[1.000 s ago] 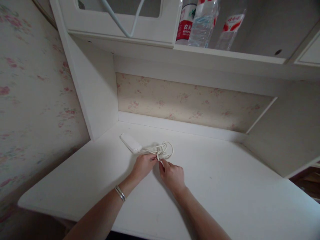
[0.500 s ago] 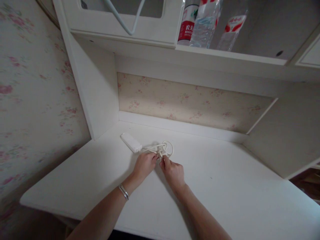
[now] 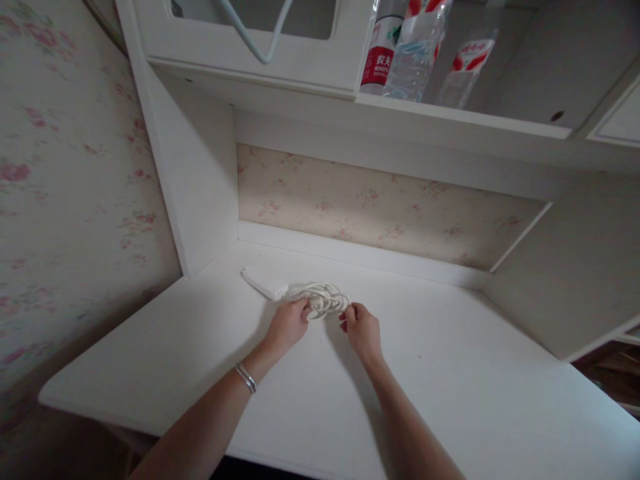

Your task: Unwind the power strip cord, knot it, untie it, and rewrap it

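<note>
White bench [image 3: 450, 387], floral wallpaper [image 3: 350, 200] behind. White cord [image 3: 326, 299] bunched low between left hand [image 3: 289, 323] and right hand [image 3: 363, 331], apparently pinched by both, at opposite edges. Seemingly part-way: gathered together, loops uneven, no tie visible. Likely hindrance: crossing loops. White block [image 3: 263, 283] just beyond left hand; bottles [image 3: 410, 70] on shelf [image 3: 465, 119] well above right hand.

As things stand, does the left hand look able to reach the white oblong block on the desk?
Probably yes: the white oblong block lies just beyond the left hand, its top uncovered; that hand seems occupied with the looped off-white cord and may need freeing.
</note>
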`<state>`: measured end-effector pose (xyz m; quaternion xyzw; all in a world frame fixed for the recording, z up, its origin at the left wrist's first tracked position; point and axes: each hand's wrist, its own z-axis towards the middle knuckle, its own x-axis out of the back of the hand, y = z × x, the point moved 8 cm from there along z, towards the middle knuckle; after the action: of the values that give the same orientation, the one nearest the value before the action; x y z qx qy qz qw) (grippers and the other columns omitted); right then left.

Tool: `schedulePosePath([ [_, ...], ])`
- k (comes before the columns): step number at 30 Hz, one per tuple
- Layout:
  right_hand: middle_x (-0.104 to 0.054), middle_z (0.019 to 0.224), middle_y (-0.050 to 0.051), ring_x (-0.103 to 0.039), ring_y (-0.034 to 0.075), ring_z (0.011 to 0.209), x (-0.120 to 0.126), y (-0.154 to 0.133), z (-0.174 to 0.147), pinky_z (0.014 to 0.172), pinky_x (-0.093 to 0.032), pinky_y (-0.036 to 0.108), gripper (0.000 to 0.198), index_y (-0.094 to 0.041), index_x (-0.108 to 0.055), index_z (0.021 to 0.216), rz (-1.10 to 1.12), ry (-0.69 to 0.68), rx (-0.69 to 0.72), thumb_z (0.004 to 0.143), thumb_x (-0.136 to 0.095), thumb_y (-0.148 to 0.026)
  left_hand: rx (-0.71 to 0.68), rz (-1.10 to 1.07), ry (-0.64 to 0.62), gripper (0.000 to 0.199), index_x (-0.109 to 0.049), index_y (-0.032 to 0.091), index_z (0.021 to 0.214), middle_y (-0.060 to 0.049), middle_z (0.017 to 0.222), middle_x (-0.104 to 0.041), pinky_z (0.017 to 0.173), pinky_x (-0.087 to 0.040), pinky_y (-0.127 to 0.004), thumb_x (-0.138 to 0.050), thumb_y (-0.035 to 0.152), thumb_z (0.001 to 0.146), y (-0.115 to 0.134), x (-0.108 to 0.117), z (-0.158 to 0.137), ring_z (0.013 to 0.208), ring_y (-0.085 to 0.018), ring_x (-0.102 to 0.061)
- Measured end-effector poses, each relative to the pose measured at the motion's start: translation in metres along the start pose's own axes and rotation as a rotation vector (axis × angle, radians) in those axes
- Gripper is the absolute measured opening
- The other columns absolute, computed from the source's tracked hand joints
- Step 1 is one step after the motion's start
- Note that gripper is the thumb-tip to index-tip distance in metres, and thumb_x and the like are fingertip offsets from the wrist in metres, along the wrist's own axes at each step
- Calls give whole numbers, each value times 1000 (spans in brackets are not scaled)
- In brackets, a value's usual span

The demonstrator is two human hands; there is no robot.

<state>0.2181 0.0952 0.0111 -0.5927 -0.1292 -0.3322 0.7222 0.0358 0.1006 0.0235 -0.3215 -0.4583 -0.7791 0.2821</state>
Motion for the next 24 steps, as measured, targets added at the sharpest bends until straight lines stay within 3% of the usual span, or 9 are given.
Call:
schedulePosePath([
  [5, -66, 72, 4, -60, 14, 55, 3, 24, 14, 52, -45, 23, 36, -18, -57, 83, 206, -90, -25, 86, -34, -45, -162, -172, -128, 20, -65, 18, 74, 1, 72, -66, 64, -40, -21, -47, 8, 79, 4, -8, -3, 68, -12, -59],
  [11, -66, 78, 6, -62, 15, 69, 3, -7, 0, 66, -48, 25, 35, -17, -53, 100, 176, -73, 205, 90, -33, -45, -371, -142, -219, 28, -69, 21, 86, -3, 90, -69, 82, -45, -25, -46, 7, 80, 27, -21, -21, 87, -14, -62],
  [17, -68, 78, 3, -64, 14, 72, -3, -30, -14, 65, -45, 23, 27, -20, -55, 99, -53, -125, 334, 92, -34, -35, -439, -21, -240, 41, -61, 23, 112, -4, 113, -64, 90, -45, -27, -43, 4, 80, 50, -27, -36, 101, -16, -60],
  [21, -69, 85, 3, -64, 15, 76, 0, -33, -20, 67, -44, 23, 28, -21, -54, 105, -159, -145, 330, 92, -34, -36, -450, -21, -214, 46, -60, 26, 113, 1, 115, -63, 91, -45, -25, -41, 3, 79, 44, -7, -33, 101, -14, -59],
  [24, -69, 87, 4, -63, 16, 80, 3, -38, -30, 74, -42, 26, 31, -20, -50, 114, -283, -102, 347, 91, -39, -37, -299, 33, -45, 37, -67, 24, 96, 0, 103, -66, 90, -44, -26, -40, 6, 80, 8, 32, -16, 95, -14, -60],
])
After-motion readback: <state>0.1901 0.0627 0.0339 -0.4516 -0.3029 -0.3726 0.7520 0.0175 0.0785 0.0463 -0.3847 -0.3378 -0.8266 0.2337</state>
